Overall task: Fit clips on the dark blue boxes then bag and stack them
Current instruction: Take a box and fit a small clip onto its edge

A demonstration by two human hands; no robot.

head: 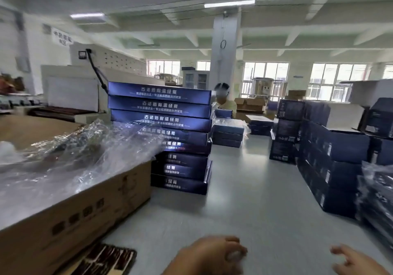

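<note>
Your left hand [209,254] sat low at the bottom of the view with its fingers curled in; something small and pale seemed to be between the fingertips, but the blur was too heavy to say whether you were pinching anything. Your right hand [353,261] was just beside it at the lower right edge, fingers loosely spread and holding nothing.

Ahead of you, a tall stack of dark blue boxes [170,130] stood on the grey floor [255,189], each flat box lying level on the one below, white lettering facing you. Touching its left side was a large cardboard carton [80,206], and clear plastic bags [74,147] lay heaped across the carton's top, spilling against the middle of the stack. At the carton's foot lay a flat dark patterned sheet [108,261].

Further stacks of dark blue boxes [331,164] stood well apart on your right. Another person [223,100] was behind the tall stack, near a white pillar [225,49].
</note>
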